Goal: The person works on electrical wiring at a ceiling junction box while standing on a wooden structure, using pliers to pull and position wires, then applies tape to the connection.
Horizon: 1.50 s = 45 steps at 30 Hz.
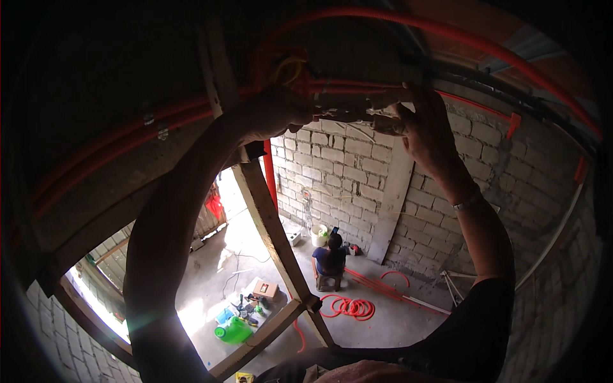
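Both my arms reach up toward the dark ceiling. My left hand [278, 115] has its fingers closed at the left end of a dark, uneven strip-like piece [345, 110]. At the other end, my right hand [429, 131] pinches the piece between thumb and fingers. Shadow hides its exact kind. Just above my left hand is an orange box [263, 64] with yellow wires [290, 69] looping out. Orange conduits [185, 115] run along the ceiling beside my left forearm, and another orange conduit [447, 30] arcs above my right hand.
Wooden beams [265, 210] cross below me. On the floor far down, a person [330, 256] sits on a stool near a pale bucket [319, 235]. Coiled orange tubing [351, 307], a green jug [235, 330] and a cardboard box [265, 289] lie there. A block wall [357, 159] stands ahead.
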Available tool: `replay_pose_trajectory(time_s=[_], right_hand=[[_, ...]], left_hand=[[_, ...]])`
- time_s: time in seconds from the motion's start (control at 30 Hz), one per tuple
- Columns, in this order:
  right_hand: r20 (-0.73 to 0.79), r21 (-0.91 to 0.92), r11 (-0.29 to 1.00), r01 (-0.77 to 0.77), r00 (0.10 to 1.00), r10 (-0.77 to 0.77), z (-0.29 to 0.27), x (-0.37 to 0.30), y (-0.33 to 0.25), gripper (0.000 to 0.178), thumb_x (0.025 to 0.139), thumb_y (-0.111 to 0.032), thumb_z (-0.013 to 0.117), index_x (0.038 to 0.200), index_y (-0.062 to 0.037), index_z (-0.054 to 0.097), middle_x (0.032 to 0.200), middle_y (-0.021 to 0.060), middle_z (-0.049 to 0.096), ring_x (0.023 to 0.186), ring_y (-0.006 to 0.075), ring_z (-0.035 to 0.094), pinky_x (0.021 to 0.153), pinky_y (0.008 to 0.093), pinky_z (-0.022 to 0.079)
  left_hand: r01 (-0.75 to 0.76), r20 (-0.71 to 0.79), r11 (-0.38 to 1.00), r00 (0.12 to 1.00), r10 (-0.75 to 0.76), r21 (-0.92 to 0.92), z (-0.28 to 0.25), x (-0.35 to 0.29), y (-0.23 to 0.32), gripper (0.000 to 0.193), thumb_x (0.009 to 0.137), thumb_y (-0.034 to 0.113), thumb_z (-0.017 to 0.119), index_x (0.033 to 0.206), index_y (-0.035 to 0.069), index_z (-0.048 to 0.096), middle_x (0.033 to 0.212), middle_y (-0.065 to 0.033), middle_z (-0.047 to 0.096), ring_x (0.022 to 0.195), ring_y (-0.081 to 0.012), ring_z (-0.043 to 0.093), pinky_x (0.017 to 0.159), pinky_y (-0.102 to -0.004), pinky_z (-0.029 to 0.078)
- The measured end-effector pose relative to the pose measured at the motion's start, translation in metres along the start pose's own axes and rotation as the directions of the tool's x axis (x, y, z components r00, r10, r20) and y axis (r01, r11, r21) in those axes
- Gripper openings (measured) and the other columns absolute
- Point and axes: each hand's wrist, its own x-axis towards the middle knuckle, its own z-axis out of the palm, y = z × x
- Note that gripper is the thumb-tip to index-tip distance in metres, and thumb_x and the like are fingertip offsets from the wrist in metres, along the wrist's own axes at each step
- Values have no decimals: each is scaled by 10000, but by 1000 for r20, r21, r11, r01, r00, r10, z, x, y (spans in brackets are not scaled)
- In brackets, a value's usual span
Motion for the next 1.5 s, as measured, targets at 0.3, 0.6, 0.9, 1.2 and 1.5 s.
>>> replay_pose_trajectory(time_s=[0.3,0.6,0.9,1.2,1.5], right_hand=[[-58,51,999,5,998,-2,3,-2,-1,436,640,-58,694,1067,-56,607,1284,174,420,1181,316,403,1001,442,335],[-62,-142,990,-4,998,-5,-5,8,-6,335,674,-41,640,1009,-51,619,1291,161,404,1154,307,410,978,445,344],[57,11,999,51,997,-51,-12,4,-5,266,669,-23,633,930,-66,662,1181,117,520,1025,239,514,914,391,415],[542,480,858,-185,831,-125,17,-16,-17,162,833,-173,596,769,-37,655,605,91,599,528,211,593,563,328,493],[605,239,-641,-729,628,-489,48,-84,-50,476,848,-441,513,753,24,549,767,267,615,654,384,626,587,468,522]], left_hand=[[49,-30,998,998,-48,41,0,-1,3,252,804,1,613,1049,-57,597,924,-112,633,860,-149,608,749,-250,506],[55,-38,997,998,-57,-47,2,-2,3,180,805,10,617,973,-54,618,880,-101,632,789,-133,596,709,-251,494],[49,-44,995,998,-45,89,3,-9,5,172,861,100,583,986,-14,617,875,-87,634,779,-154,606,698,-286,495],[-317,81,403,860,504,858,20,-26,-6,178,828,84,512,992,89,581,848,-95,608,784,-258,620,667,-382,511],[-281,147,241,877,457,929,26,-31,-1,100,840,109,512,915,122,577,787,-80,573,744,-259,611,651,-386,505]])
